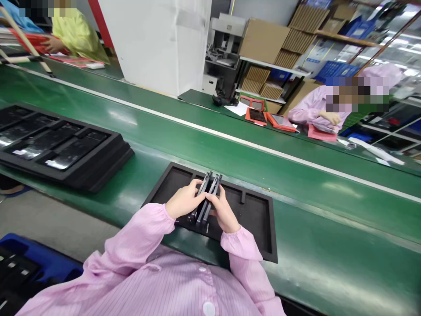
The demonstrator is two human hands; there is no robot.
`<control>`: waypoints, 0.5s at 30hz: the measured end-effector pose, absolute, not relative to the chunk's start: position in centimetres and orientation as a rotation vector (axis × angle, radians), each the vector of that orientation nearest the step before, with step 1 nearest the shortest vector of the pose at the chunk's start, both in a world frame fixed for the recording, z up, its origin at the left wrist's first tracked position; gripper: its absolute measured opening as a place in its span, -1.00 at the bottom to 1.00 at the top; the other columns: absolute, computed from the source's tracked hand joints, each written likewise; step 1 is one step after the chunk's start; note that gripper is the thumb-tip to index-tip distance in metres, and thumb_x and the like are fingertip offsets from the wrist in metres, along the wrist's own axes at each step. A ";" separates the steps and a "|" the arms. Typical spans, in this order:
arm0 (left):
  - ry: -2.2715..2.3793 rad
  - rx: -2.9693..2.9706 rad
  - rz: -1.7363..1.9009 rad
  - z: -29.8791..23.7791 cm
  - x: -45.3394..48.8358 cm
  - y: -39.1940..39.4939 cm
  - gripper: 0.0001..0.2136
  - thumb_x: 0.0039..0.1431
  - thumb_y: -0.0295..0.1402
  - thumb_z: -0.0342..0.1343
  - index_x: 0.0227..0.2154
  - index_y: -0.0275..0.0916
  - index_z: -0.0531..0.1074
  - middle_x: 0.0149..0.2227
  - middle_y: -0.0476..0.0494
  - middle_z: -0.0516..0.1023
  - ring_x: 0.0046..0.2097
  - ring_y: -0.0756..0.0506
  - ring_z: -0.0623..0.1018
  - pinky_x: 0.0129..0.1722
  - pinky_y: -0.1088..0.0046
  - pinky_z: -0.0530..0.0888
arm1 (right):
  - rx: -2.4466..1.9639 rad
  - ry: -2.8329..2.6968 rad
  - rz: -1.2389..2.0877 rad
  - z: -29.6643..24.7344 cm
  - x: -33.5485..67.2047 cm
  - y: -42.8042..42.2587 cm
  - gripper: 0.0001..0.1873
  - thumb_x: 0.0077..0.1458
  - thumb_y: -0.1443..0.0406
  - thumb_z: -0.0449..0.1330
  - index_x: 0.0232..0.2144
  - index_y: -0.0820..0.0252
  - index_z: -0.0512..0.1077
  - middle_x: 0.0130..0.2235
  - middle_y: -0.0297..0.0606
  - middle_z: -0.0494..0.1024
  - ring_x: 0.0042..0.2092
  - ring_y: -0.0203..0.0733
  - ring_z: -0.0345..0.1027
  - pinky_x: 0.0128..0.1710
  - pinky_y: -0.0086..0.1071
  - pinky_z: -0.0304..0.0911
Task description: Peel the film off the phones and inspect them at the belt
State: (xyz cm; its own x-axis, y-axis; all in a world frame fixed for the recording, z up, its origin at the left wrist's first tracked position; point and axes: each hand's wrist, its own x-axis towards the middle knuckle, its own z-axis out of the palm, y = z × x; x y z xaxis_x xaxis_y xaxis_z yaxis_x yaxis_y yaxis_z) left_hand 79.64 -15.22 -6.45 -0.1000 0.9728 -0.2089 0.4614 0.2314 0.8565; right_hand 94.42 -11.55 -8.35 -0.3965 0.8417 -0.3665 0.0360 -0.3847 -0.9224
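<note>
Several thin dark flat devices (205,206), like phones or phone frames, stand on edge side by side between my hands. My left hand (186,199) grips them from the left, its thumb across the near faces. From the right, my right hand (224,211) presses on the same bunch, fingers bent behind it. Beneath them lies a black foam tray (251,219) with shallow compartments, resting on the green work surface (315,237). Whether the devices' lower edges touch the tray, I cannot tell.
To the left, stacked black foam trays (113,153) hold several shiny dark panels. A blue bin (39,250) with dark pieces stands low at the left. Across the bench, a person in pink (315,105) handles red-framed items; another in yellow (77,33) works at the far left.
</note>
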 end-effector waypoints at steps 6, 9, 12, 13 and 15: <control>1.496 1.512 0.703 -6.4 78.5 -18.4 -0.40 0.19 -0.24 0.01 0.31 -0.13 0.14 0.11 -0.18 0.52 0.13 -0.26 0.51 0.14 0.16 0.41 | -1.142 -0.806 2.241 -8.8 94.6 -12.1 -0.54 -0.11 0.16 0.33 -0.15 0.17 0.36 -0.28 -0.29 0.57 -0.28 -0.16 0.49 -0.38 -0.39 0.39; 1.183 1.780 0.646 -8.2 77.2 -19.3 -0.02 -0.04 -0.18 0.29 0.39 -0.20 -0.12 0.37 -0.34 0.12 0.36 -0.36 0.20 0.29 0.03 0.26 | -1.146 -0.718 2.342 -9.1 94.8 -11.7 -0.71 -0.05 0.13 0.24 -0.35 0.23 0.40 -0.43 -0.25 0.55 -0.32 -0.12 0.50 -0.33 -0.32 0.40; 1.162 2.028 0.561 -9.6 76.7 -18.8 0.24 -0.29 -0.17 0.48 0.40 -0.20 -0.20 0.42 -0.49 -0.16 0.40 -0.52 0.01 0.31 -0.17 0.15 | -1.152 -0.649 2.395 -8.4 94.8 -11.5 -0.76 0.02 0.13 0.21 -0.43 0.21 0.39 -0.53 -0.33 0.49 -0.41 -0.18 0.47 -0.34 -0.35 0.39; 1.193 2.080 0.555 -9.8 76.7 -18.4 0.25 -0.29 -0.19 0.49 0.40 -0.19 -0.20 0.41 -0.51 -0.16 0.38 -0.53 0.04 0.30 -0.18 0.17 | -1.156 -0.612 2.417 -8.0 94.8 -11.5 -0.74 0.06 0.12 0.20 -0.45 0.21 0.38 -0.55 -0.35 0.47 -0.45 -0.22 0.44 -0.36 -0.38 0.38; 1.196 2.127 0.579 -9.9 77.0 -17.3 0.25 -0.27 -0.22 0.50 0.41 -0.16 -0.22 0.38 -0.52 -0.12 0.33 -0.50 0.19 0.27 -0.11 0.27 | -1.162 -0.523 2.467 -7.2 94.7 -11.6 -0.67 0.15 0.06 0.14 -0.45 0.20 0.37 -0.56 -0.38 0.45 -0.53 -0.28 0.37 -0.44 -0.42 0.34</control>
State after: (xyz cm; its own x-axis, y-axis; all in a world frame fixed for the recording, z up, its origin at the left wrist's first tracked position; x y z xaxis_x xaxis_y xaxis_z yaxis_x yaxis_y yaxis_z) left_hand 77.00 -17.26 -9.87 0.4932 0.8670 0.0712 0.5934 -0.3952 0.7012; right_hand 94.75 -11.61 -7.20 -0.5954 0.4697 -0.6518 -0.1648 -0.8655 -0.4731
